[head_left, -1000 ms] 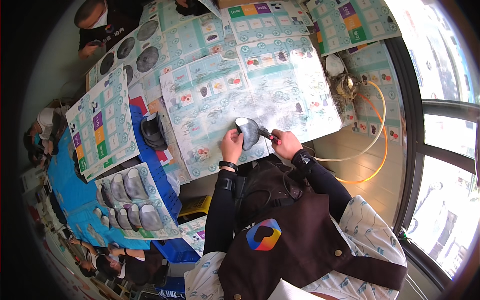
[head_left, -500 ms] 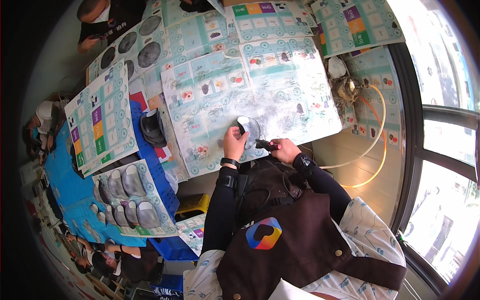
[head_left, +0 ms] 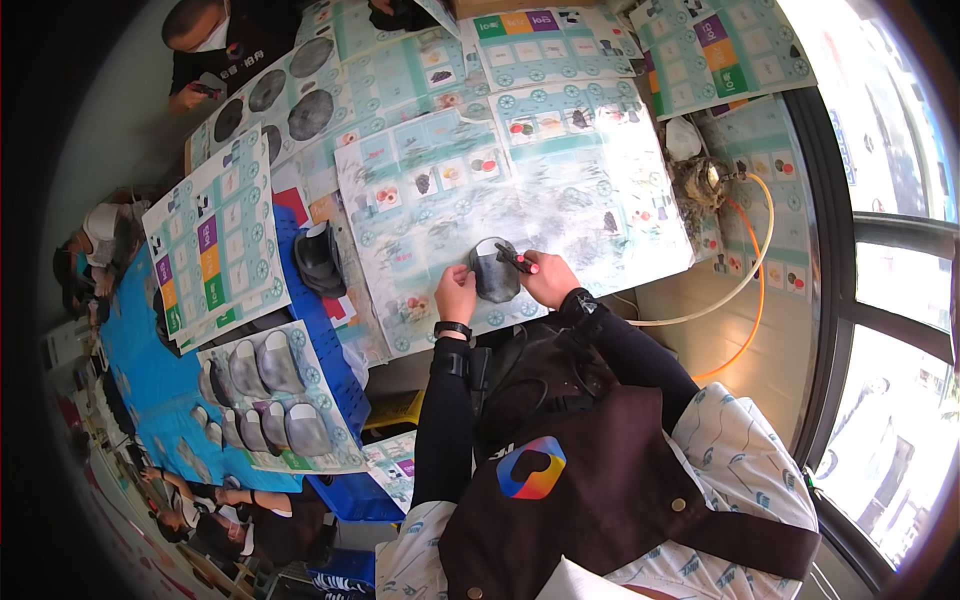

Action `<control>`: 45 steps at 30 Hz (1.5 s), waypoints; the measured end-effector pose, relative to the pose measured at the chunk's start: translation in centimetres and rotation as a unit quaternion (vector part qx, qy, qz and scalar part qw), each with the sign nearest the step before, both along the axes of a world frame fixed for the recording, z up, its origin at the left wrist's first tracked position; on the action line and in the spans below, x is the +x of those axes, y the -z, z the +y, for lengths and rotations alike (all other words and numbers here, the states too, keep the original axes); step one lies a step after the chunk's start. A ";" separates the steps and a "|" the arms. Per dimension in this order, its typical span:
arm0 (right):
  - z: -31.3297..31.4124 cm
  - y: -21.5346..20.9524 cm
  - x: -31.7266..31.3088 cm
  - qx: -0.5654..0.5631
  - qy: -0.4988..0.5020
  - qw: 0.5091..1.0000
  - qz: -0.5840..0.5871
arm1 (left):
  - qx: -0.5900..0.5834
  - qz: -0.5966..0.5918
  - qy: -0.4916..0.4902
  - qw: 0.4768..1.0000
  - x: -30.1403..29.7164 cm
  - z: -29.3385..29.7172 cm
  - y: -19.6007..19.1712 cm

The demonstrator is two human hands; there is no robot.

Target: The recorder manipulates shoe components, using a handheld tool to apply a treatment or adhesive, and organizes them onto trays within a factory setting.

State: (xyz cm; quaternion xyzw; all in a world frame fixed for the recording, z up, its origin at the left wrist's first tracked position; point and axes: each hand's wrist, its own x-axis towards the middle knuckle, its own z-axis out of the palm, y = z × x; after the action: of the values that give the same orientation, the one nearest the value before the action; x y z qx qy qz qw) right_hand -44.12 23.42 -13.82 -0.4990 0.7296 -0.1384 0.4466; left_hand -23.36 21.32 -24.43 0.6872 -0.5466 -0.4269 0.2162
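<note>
A dark grey rounded piece [head_left: 494, 283] with a white patch at its far end lies on the smudged printed sheets of the table in front of me. My left hand [head_left: 457, 292] pinches its left edge, fingers closed. In my right hand [head_left: 549, 281] is a small black hand tool with pinkish-red ends [head_left: 519, 262]; its exact kind is too small to make out. The tool's black end sits over the piece's upper right part, beside the white patch. My right fingers are wrapped round its reddish end.
Several similar grey pieces [head_left: 305, 430] lie on a board at left, by a blue perforated crate [head_left: 335, 385]. Dark stacked pieces [head_left: 318, 258] stand nearer. A hose [head_left: 757, 250] runs from a metal fitting [head_left: 703, 180] at right. A co-worker [head_left: 215, 55] holds something far left.
The grey piece has been turned and now lies flatter on the table. My right hand has moved away from me, bringing the tool over the piece. The whole view has shifted slightly.
</note>
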 end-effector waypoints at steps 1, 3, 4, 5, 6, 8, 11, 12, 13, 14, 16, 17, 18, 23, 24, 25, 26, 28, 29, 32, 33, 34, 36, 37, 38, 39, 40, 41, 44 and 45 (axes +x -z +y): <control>-0.1 0.0 0.2 0.000 -0.004 1.000 0.000 | 0.000 0.000 -0.004 1.000 0.5 0.1 0.3; -0.2 -0.1 0.4 -0.026 -0.035 0.999 -0.016 | 0.010 0.021 -0.045 0.999 1.6 0.2 1.0; -0.3 0.1 0.4 -0.026 -0.038 0.999 -0.016 | 0.010 0.021 -0.048 0.999 2.2 0.2 1.1; -0.4 0.3 0.4 -0.034 -0.063 0.997 -0.016 | -0.001 0.009 -0.051 0.999 2.8 0.3 1.3; -0.4 0.6 0.3 -0.043 -0.088 0.995 -0.015 | -0.012 -0.003 -0.054 0.998 3.3 0.5 1.4; -0.5 0.8 0.3 -0.033 -0.061 0.998 -0.002 | -0.012 -0.016 -0.050 0.999 3.7 0.5 1.1; -0.6 1.0 0.5 -0.025 -0.032 0.999 0.011 | 0.005 0.011 -0.083 0.996 5.2 0.5 1.8; -0.7 1.0 0.7 -0.028 -0.029 0.999 0.012 | 0.004 0.010 -0.089 0.996 6.0 0.8 2.5; -0.7 0.9 0.7 -0.027 -0.031 0.999 0.012 | 0.008 0.012 -0.096 0.995 6.1 0.9 2.8; -0.7 0.8 0.7 -0.026 -0.035 0.999 0.000 | 0.013 0.014 -0.103 0.994 6.3 1.0 3.1; -0.8 0.8 0.8 -0.025 -0.041 0.999 -0.013 | -0.011 0.003 -0.086 0.996 6.6 1.1 3.5; -0.8 0.8 0.7 -0.015 -0.051 0.998 -0.030 | -0.035 -0.008 -0.067 0.997 6.7 1.2 3.7; -0.8 0.9 0.7 -0.004 -0.062 0.997 -0.047 | -0.035 -0.008 -0.069 0.997 6.8 1.3 3.9; -0.7 0.6 0.2 -0.033 -0.110 0.992 -0.046 | -0.017 0.011 -0.098 0.995 6.4 1.3 3.6; -0.6 0.5 0.3 -0.041 -0.099 0.993 -0.046 | -0.017 0.010 -0.098 0.995 6.5 1.4 3.5; -0.7 0.2 0.3 -0.040 -0.099 0.993 -0.046 | -0.014 0.010 -0.101 0.995 6.5 1.5 3.4; -0.9 0.0 0.4 -0.029 -0.069 0.997 -0.022 | -0.012 0.009 -0.104 0.995 6.5 1.6 3.3; -1.0 -0.2 0.5 -0.018 -0.039 0.999 0.002 | -0.017 0.007 -0.100 0.995 6.6 1.5 3.3; -1.0 -0.1 0.5 -0.014 -0.036 0.999 0.002 | -0.023 0.004 -0.096 0.995 6.7 1.5 3.3; -0.7 0.4 0.3 -0.008 -0.045 0.999 -0.015 | -0.029 -0.011 -0.087 0.996 6.7 1.5 3.1; -0.6 0.6 0.1 -0.005 -0.057 0.998 -0.033 | -0.029 -0.011 -0.085 0.996 6.5 1.5 3.0; -0.6 0.5 0.1 -0.005 -0.057 0.998 -0.034 | -0.027 -0.008 -0.087 0.996 6.6 1.5 3.0; -0.6 0.4 0.0 -0.014 -0.094 0.993 -0.069 | -0.026 -0.006 -0.089 0.996 6.6 1.5 3.1; -0.7 0.2 -0.1 -0.014 -0.095 0.993 -0.070 | -0.026 -0.006 -0.089 0.996 6.7 1.6 3.2; -0.9 0.0 -0.3 0.010 -0.132 0.988 -0.082 | -0.026 -0.007 -0.090 0.996 6.8 1.7 3.3; -1.0 -0.2 -0.4 0.033 -0.169 0.980 -0.094 | -0.026 -0.007 -0.090 0.996 6.9 1.8 3.4; -1.0 -0.3 -0.4 0.033 -0.169 0.981 -0.094 | -0.016 0.006 -0.095 0.995 6.8 1.8 3.3; -0.9 -0.4 -0.3 0.015 -0.151 0.985 -0.079 | -0.006 0.019 -0.101 0.995 6.7 1.9 3.2; -1.0 -0.2 0.0 0.004 -0.102 0.993 -0.054 | -0.005 0.030 -0.104 0.994 6.7 1.8 3.2; -1.0 -0.1 0.0 0.010 -0.071 0.997 -0.043 | -0.006 0.030 -0.104 0.994 6.7 1.8 3.2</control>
State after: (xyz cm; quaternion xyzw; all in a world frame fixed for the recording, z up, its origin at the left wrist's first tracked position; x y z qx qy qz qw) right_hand -44.10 22.41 -13.75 -0.5382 0.6738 -0.1205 0.4917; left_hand -16.70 23.17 -27.59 0.7258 -0.4679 -0.4194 0.2800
